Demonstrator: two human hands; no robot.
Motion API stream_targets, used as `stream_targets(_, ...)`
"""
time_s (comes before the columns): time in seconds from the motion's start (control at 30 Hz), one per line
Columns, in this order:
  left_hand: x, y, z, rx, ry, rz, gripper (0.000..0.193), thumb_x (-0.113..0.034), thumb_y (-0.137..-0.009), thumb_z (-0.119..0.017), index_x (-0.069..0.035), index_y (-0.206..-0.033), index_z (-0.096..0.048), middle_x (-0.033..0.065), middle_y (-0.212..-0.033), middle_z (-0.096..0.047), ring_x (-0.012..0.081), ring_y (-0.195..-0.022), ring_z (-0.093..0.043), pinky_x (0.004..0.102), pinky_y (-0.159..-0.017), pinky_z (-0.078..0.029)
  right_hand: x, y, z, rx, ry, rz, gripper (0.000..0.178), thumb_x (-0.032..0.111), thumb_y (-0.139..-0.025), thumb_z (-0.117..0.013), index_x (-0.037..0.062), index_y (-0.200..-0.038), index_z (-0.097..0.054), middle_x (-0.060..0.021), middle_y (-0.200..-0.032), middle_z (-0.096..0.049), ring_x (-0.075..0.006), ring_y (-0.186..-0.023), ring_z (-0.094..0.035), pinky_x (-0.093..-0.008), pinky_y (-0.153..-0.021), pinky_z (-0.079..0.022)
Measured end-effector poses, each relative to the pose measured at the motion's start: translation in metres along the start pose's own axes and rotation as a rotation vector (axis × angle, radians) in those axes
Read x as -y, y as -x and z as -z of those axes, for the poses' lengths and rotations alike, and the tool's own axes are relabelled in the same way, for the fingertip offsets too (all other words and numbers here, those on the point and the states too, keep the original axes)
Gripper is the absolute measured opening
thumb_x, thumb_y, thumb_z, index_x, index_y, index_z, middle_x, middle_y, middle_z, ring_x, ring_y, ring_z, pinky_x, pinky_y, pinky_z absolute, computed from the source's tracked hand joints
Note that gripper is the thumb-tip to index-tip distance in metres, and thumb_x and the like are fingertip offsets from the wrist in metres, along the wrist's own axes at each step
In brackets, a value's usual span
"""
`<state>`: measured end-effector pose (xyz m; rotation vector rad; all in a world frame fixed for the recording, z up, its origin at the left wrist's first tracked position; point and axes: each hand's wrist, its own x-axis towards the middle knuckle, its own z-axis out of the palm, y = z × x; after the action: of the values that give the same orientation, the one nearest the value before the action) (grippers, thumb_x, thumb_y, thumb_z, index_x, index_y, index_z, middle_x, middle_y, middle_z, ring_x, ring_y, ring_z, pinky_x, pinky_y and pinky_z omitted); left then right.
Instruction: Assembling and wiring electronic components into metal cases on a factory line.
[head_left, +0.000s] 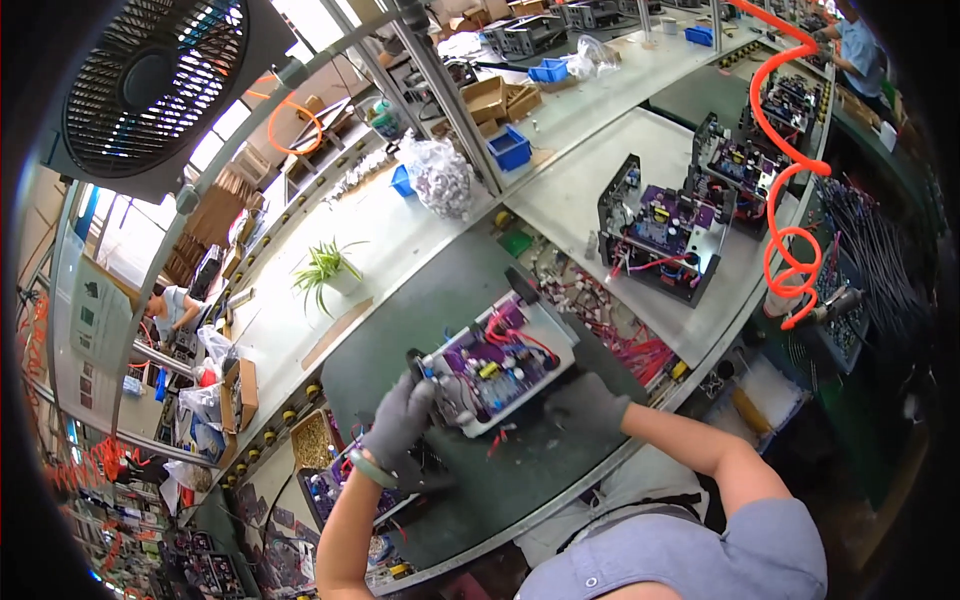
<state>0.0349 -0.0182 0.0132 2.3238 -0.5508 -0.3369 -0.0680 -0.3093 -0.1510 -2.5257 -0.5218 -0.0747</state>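
Observation:
An open metal chassis with a purple circuit board sits tilted above the dark green mat in front of me. Red wires and a yellow component stand out on the board. My left hand, in a grey glove, grips the chassis at its left end, fingers closed over the edge. Beside the right lower edge is my right hand, also gloved in grey. Its fingers are blurred and partly hidden, so I cannot tell whether they hold the chassis. Below my left hand lies another purple board.
Several similar chassis units stand on the pale bench to the right. Loose connectors and red wires fill a strip beside the mat. An orange coiled hose hangs at right. A potted plant and a large fan are at left.

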Motion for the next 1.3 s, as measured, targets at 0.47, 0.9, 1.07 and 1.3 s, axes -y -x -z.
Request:
stream_targets(0.47,-0.002,0.047,0.008,-0.345,-0.66,-0.124,0.037,-0.025,-0.082,-0.066,-0.008,-0.115,-0.066,0.0135,-0.114,-0.067,0.0363,-0.123,-0.052,0.0473,-0.106,-0.039,-0.17,0.036,0.054,-0.241,0.977,-0.316,0.049,0.02,-0.091,-0.05,0.0083,-0.139,-0.05,-0.0121,-0.137,-0.053,-0.0275,-0.124,-0.05,-0.0468,-0.098,-0.04)
stream_targets(0.9,-0.001,0.049,0.006,-0.459,-0.427,-0.064,0.021,-0.017,-0.08,-0.065,-0.006,-0.096,-0.072,0.0109,-0.101,-0.07,0.0346,-0.118,-0.056,0.0447,-0.107,-0.038,-0.201,0.017,0.087,-0.17,1.047,-0.381,0.043,0.019,-0.093,-0.05,0.0131,-0.135,-0.056,-0.0059,-0.128,-0.062,-0.0232,-0.11,-0.06,-0.0437,-0.089,-0.049)
stream_targets(1.07,-0.001,0.049,0.004,-0.472,-0.418,-0.082,0.02,-0.016,-0.08,-0.065,-0.006,-0.095,-0.073,0.0104,-0.101,-0.071,0.0341,-0.119,-0.055,0.0436,-0.107,-0.038,-0.231,-0.037,0.053,0.087,0.864,-0.209,0.02,0.014,-0.084,-0.06,0.0118,-0.101,-0.07,-0.0051,-0.097,-0.072,-0.0256,-0.083,-0.071,-0.0411,-0.063,-0.055)
stream_targets(1.3,0.0,0.05,-0.001,-0.479,-0.396,-0.08,0.02,-0.017,-0.082,-0.063,-0.006,-0.095,-0.073,0.011,-0.101,-0.071,0.0336,-0.119,-0.056,0.0425,-0.105,-0.04,-0.244,-0.071,0.048,0.298,0.817,-0.388,0.023,0.013,-0.085,-0.058,0.0095,-0.096,-0.078,-0.0116,-0.099,-0.076,-0.0308,-0.09,-0.074,-0.0475,-0.069,-0.058)
